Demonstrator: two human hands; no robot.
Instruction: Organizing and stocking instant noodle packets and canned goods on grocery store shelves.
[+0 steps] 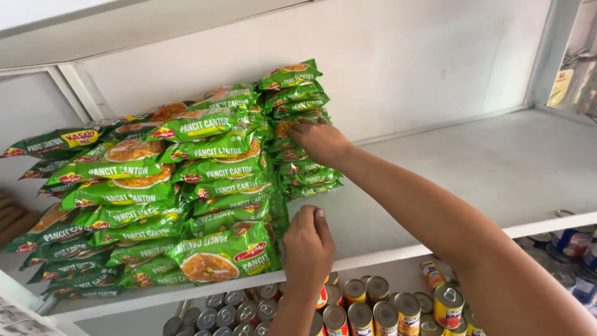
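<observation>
Noodle packets: green, stacked in piles on the left of a white shelf.
Right hand: fingers grasping the far stack's side.
Left hand: fingers curled, touching the near stack's edge.
Cans: rows below the shelf.

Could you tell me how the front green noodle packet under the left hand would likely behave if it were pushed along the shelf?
The green noodle packet looks glossy, so it would probably slide easily on the white shelf. Being a thin film pouch, it likely weighs little and crinkles. The left hand rests at its edge; neighbouring stacks lean and may shift.
</observation>
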